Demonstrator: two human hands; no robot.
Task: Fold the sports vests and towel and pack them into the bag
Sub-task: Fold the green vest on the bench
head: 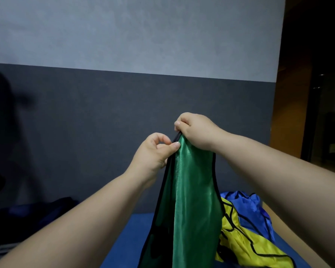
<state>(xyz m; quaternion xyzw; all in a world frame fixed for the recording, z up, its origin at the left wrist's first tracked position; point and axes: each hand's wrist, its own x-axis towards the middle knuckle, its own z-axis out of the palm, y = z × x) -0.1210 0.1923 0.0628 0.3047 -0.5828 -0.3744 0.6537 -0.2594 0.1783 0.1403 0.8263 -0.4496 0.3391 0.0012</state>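
A shiny green sports vest with black trim hangs upright in front of me, lifted off the surface. My right hand grips its top strap from above. My left hand pinches the black-edged strap just below and to the left, thumb against fingers. A yellow vest with black trim lies crumpled at the lower right. A blue vest is bunched behind it. The green vest's lower end runs out of the frame.
A blue surface lies under the vests. A dark blue and black bag-like shape sits at the lower left in shadow. A grey two-tone wall stands close behind. A dark doorway opens at the right.
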